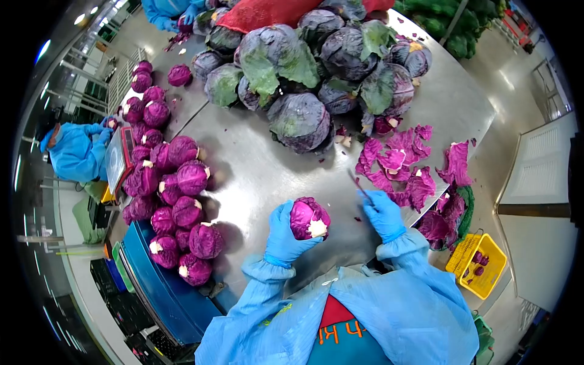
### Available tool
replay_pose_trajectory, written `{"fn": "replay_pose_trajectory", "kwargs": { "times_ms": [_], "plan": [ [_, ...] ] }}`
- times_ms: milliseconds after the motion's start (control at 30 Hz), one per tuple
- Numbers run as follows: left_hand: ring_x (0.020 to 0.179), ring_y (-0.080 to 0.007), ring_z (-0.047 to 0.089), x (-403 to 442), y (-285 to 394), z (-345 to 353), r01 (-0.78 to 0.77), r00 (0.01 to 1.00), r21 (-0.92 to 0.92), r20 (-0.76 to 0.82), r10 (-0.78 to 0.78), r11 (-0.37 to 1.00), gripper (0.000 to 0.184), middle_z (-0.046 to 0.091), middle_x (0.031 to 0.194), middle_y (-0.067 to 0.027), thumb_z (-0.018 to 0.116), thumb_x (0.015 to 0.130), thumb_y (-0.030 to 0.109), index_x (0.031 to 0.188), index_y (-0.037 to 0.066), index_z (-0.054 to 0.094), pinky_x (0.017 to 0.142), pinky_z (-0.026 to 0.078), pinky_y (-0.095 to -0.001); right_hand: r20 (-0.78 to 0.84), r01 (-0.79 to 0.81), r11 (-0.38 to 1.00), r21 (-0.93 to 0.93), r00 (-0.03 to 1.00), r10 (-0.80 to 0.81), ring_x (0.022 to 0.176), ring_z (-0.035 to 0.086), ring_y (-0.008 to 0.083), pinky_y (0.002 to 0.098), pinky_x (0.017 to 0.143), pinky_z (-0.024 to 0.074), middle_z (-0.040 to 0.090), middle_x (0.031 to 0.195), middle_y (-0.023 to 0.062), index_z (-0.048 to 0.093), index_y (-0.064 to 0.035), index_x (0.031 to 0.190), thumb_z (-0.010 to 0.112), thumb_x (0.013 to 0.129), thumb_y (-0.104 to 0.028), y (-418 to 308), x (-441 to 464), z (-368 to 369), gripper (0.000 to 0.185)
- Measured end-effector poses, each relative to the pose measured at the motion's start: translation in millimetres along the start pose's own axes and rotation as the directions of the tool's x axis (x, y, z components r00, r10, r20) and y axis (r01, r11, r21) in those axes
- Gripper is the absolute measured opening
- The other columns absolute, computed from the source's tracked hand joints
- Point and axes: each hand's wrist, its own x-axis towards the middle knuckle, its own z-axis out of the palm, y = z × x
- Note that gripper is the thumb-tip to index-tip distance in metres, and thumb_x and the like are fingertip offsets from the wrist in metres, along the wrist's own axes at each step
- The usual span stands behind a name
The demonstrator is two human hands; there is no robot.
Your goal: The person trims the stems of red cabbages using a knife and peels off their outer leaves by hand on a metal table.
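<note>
In a blue glove, my left hand (pixel 285 236) holds a trimmed purple cabbage (pixel 309 218), its pale cut stem facing down toward me. My right hand (pixel 382 213), also gloved, is closed around a knife (pixel 361 188) whose thin blade points up and left, apart from the cabbage. Peeled purple leaves (pixel 396 164) lie on the steel table (pixel 258 176) beyond my right hand. Untrimmed dark cabbages (pixel 299 121) with green outer leaves are heaped at the table's far side. Trimmed cabbages (pixel 192 177) are piled to the left of my left hand.
A blue bin (pixel 164 292) stands below the left table edge. Beyond the right edge are a green net bag of leaves (pixel 439 226) and a yellow crate (pixel 496 267). A scale (pixel 116 155) and a co-worker (pixel 76 150) are at left. Another person's gloved hands (pixel 193 13) show at the top.
</note>
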Motion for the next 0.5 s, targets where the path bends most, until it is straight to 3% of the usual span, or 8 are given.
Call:
{"fn": "replay_pose_trajectory", "kwargs": {
  "times_ms": [67,167,267,400,500],
  "plan": [
    [0.117,-0.0385,0.045,-0.4,0.5,4.3,0.008,1.0,-0.026,-0.012,-0.008,1.0,0.11,0.048,0.126,-0.021,0.091,0.051,0.045,0.137,0.003,0.038,0.101,0.038,-0.0473,0.128,0.023,0.983,0.184,0.991,-0.047,0.085,0.061,0.0239,0.0339,0.077,0.0488,0.061,0.095,0.0087,0.062,-0.015,0.124,0.064,0.088,-0.024,-32.8,11.5,3.2,0.037],
    [0.117,-0.0379,0.046,1.9,6.9,-1.9,-0.019,0.999,0.041,0.049,0.017,0.999,0.111,0.048,0.125,-0.0211,0.09,0.051,0.044,0.138,0.002,0.036,0.102,0.035,-0.0492,0.271,0.156,0.942,0.297,0.933,-0.239,0.093,0.059,0.0241,0.0349,0.083,0.0474,0.059,0.101,0.0094,0.059,-0.0161,0.129,0.068,0.086,-0.03,-70.0,25.7,18.0,0.046],
    [0.115,-0.0384,0.046,8.8,6.0,-2.2,-0.036,0.994,0.003,0.108,0.035,0.999,0.111,0.049,0.125,-0.0201,0.09,0.051,0.042,0.139,0.002,0.034,0.102,0.033,-0.0501,0.354,0.09,0.967,0.238,0.919,-0.173,0.097,0.058,0.0244,0.0352,0.087,0.0466,0.058,0.104,0.0101,0.061,-0.0131,0.125,0.072,0.083,-0.036,-81.2,22.1,25.6,0.049],
    [0.112,-0.0386,0.047,8.2,10.7,-3.3,-0.123,0.989,0.081,0.088,0.116,0.989,0.105,0.05,0.123,-0.0203,0.088,0.053,0.039,0.136,0.0,0.038,0.098,0.037,-0.0489,0.385,-0.061,0.931,0.359,0.919,-0.088,0.094,0.06,0.0222,0.0321,0.085,0.0475,0.058,0.1,0.0086,0.065,-0.0079,0.106,0.077,0.08,-0.031,-63.6,18.7,34.2,0.037],
    [0.112,-0.0394,0.048,9.6,16.6,3.7,-0.122,0.99,0.187,0.097,0.105,0.975,0.106,0.05,0.123,-0.0216,0.087,0.053,0.041,0.136,-0.001,0.038,0.098,0.037,-0.0477,0.523,-0.138,0.842,0.521,0.832,-0.187,0.09,0.061,0.0183,0.0313,0.083,0.0481,0.06,0.095,0.0066,0.065,-0.0071,0.1,0.077,0.08,-0.023,-34.4,31.6,40.7,0.028]
  ]
}}
